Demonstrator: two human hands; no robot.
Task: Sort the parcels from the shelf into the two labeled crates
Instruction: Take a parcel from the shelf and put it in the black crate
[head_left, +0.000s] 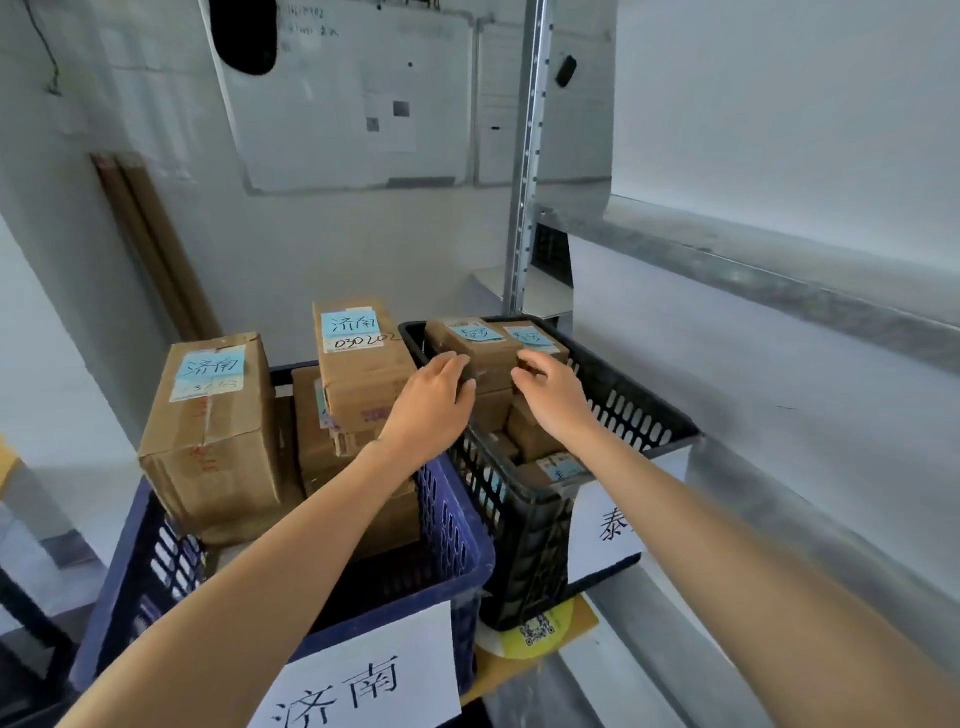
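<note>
Gripping a blue-labelled cardboard parcel (480, 345), both hands.

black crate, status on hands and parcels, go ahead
Left hand and right hand both on top parcels in black crate. Grip unclear. Nothing in the way.

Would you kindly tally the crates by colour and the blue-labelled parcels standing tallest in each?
Blue crate: 1
Black crate: 1
Tall parcels in blue crate: 2
Top parcels in black crate: 2
Total: 6
</note>
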